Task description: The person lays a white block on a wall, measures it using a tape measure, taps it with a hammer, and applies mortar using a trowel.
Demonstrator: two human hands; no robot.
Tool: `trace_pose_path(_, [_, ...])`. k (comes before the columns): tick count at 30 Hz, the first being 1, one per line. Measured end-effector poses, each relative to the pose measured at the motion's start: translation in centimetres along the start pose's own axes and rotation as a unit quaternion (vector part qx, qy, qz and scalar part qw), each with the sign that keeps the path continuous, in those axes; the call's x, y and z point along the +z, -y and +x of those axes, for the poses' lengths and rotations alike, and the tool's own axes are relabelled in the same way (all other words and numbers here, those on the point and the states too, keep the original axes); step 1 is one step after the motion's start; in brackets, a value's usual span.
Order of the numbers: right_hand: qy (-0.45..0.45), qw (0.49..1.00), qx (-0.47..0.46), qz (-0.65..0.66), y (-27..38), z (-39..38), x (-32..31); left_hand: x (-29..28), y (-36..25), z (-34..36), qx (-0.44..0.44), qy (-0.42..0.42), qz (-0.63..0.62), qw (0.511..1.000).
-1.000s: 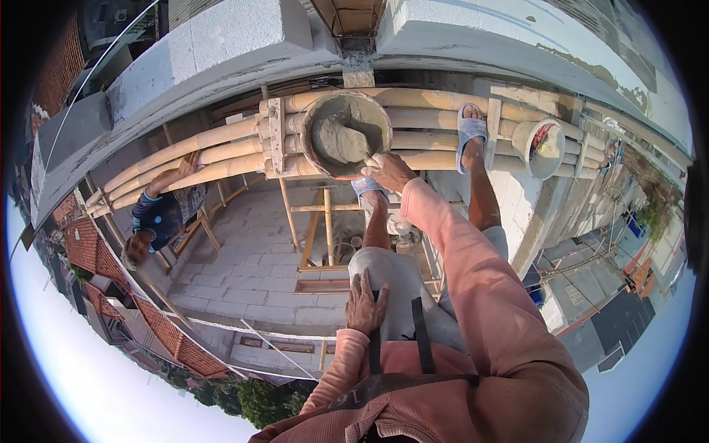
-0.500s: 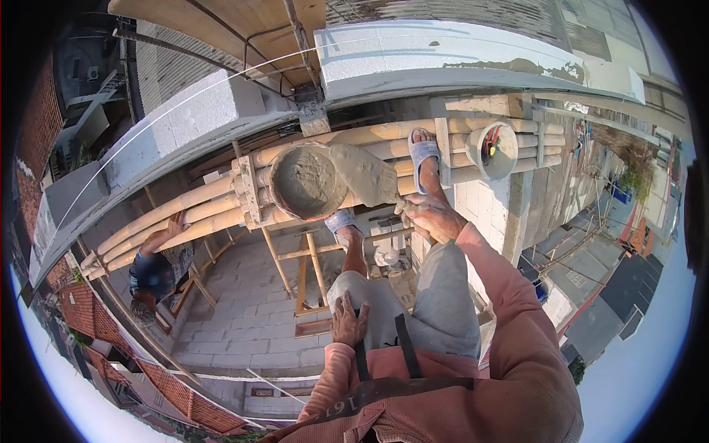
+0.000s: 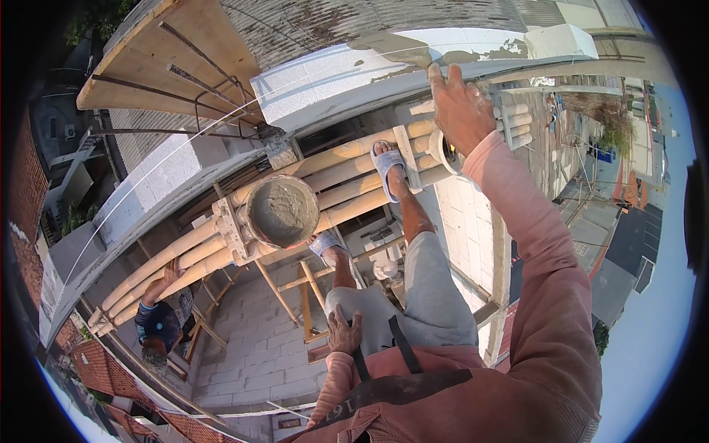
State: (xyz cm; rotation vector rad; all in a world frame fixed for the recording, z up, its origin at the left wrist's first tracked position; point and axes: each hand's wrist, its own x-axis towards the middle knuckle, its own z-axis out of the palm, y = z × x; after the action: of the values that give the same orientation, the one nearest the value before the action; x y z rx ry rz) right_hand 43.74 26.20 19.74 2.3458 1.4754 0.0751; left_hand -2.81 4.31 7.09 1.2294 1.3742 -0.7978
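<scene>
Corrugated roofing (image 3: 295, 26) lies behind a wall of pale blocks (image 3: 317, 80), and below the wall a platform of bamboo poles (image 3: 341, 157) slants up from lower left to upper right. At the wall's top, the right hand (image 3: 463, 111) is closed around the near end of a trowel (image 3: 395, 49), its handle hidden by the fingers. Coated with grey mortar, the blade points left and slightly away from the person, its long axis running roughly along the block course; whether it touches the blocks I cannot tell. More mortar is smeared on the wall just right of it. The left hand (image 3: 344, 332) grips nothing, resting with fingers spread on the left thigh of the grey shorts (image 3: 436, 295). A mortar bucket (image 3: 282, 210) stands on the poles near the sandalled feet, and a second bucket (image 3: 442, 151) is partly hidden behind the right hand. At lower left, a co-worker (image 3: 156, 325) holds the poles.
</scene>
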Motion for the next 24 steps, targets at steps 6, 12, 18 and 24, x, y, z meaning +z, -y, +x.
trace_pose_path(6, [0.042, 0.996, 0.068, -0.043, -8.6, 1.9, 3.3, 0.0, -1.8, -0.3, -0.005, -0.009, 0.003, 1.0])
trace_pose_path(12, [0.105, 0.983, 0.147, -0.031, -16.2, 5.8, 8.1, 0.3, -2.7, 0.4, -0.005, 0.006, 0.027, 1.0])
trace_pose_path(18, [0.112, 0.972, 0.195, -0.069, -24.3, 10.3, 15.3, -0.2, -4.1, 0.8, -0.031, 0.014, 0.047, 0.998])
trace_pose_path(24, [0.095, 0.959, 0.248, -0.095, -31.1, 12.4, 21.2, 0.1, -4.4, 1.4, -0.018, 0.022, 0.045, 0.999])
